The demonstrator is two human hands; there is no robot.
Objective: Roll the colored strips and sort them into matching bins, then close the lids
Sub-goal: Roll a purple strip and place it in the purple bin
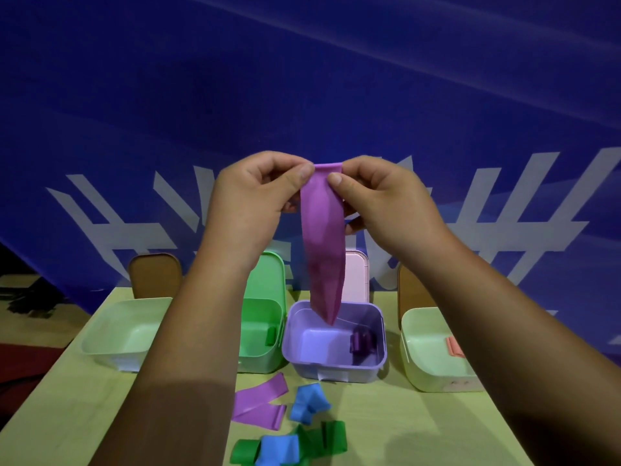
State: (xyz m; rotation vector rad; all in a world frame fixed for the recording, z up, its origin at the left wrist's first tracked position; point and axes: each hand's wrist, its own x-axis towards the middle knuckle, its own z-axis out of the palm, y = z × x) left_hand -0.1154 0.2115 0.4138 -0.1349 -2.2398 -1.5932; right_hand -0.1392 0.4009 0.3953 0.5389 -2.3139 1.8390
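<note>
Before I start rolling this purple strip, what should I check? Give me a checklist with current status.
1. Grip: left hand and right hand both pinch the held strip by its top edge: ok.
2. Held strip rolled: it hangs full length, unrolled: not ok.
3. Purple bin open: lid stands up behind it: ok.
4. Room in bin: one purple roll inside, bare floor beside it: ok.
5. Lower end clear of the bin: cannot tell.
6. Sorting finished: loose purple strip, blue strips and green strips lie unsorted: not ok.
</note>
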